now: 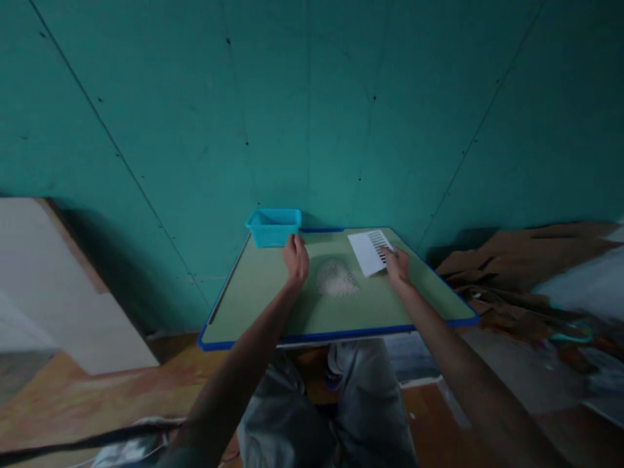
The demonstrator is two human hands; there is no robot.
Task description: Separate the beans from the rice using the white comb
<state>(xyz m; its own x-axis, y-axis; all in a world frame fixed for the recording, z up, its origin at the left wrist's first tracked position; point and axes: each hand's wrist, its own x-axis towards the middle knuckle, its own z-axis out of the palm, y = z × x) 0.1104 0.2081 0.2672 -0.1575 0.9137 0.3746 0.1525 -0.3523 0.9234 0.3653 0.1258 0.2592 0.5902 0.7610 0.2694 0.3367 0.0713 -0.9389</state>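
Observation:
A small green table with a blue rim (336, 337) stands against a teal wall. At its far left corner sits a turquoise plastic tub (273, 227). My left hand (295, 259) is right beside the tub, fingers curled at its near right corner. A small heap of white grains (337, 280) lies in the table's middle. My right hand (396, 264) rests on the near edge of a white card with black slots (371, 251) at the far right, fingers pressed on it.
The teal wall (312, 110) rises directly behind the table. Crumpled brown paper and clutter (526, 273) lie on the floor to the right. A pale board (53, 286) leans at the left. My knees (341, 403) are under the table's near edge.

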